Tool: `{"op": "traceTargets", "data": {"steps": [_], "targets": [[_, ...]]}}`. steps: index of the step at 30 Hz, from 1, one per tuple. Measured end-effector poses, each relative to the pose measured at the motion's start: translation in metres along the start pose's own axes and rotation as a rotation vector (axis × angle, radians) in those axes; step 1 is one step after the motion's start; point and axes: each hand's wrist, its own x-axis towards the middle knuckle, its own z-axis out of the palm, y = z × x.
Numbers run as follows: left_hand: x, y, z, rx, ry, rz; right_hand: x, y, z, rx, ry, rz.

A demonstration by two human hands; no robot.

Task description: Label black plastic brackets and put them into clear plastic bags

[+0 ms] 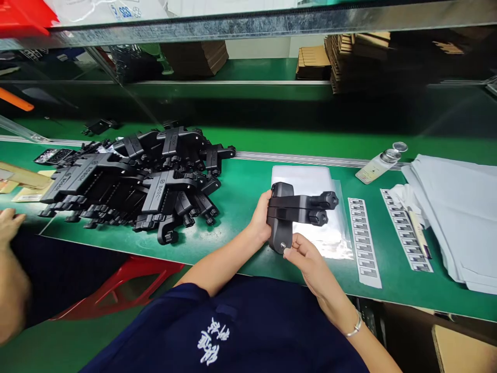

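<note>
- The part (288,210), black, with two knobs (329,200) on arms to the right, is in both hands, over the left side of the sheets (303,176).
- The left hand (261,220) is closed around the part's left side, just left of the sheets; most of its fingers are hidden behind it.
- The right hand (309,255) has its fingers bent in, thumb and forefinger pinching the part's lower edge beside a silver screw (283,245), over the near edge of the sheets.
- The sheets, clear plastic, lie flat on the green bench (243,186).
- A pile (163,191) of black parts, some with lettering, lies left of the sheets.
- A label strip (365,243) lies just right of the sheets; a second strip (406,230) lies farther right.
- A tissue (406,198) and a pen (418,233) lie right of the sheets, by the second strip.
- A bottle (376,167), its top flipped up, stands right of the sheets, toward the back.
- White paper (458,223) lies stacked well right of the sheets.
- A co-worker's hand (10,227) rests at the bench edge, far left of the sheets.
</note>
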Motion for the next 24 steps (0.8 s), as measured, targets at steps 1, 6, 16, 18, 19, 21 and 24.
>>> {"op": "traceTargets", "data": {"steps": [1,6,16,18,19,21,24], "targets": [[0.000,0.000,0.000,0.003,0.004,-0.007,-0.001,0.001,-0.001,-0.007,-0.013,0.002],[-0.004,-0.004,-0.004,0.078,0.051,0.075,-0.007,-0.002,-0.018,0.002,0.149,-0.235],[-0.034,-0.003,0.005,0.767,-0.742,0.296,0.013,0.010,-0.058,0.528,0.478,-0.238],[-0.033,-0.003,0.004,0.881,-0.715,0.362,0.013,0.016,-0.057,0.521,0.439,-0.208],[-0.032,-0.003,0.004,0.930,-0.702,0.393,0.011,0.018,-0.055,0.517,0.422,-0.195],[-0.031,-0.002,0.005,1.013,-0.682,0.425,0.009,0.020,-0.052,0.529,0.400,-0.169],[-0.031,0.003,0.010,1.081,-0.594,0.442,0.007,0.021,-0.046,0.569,0.373,-0.125]]}}
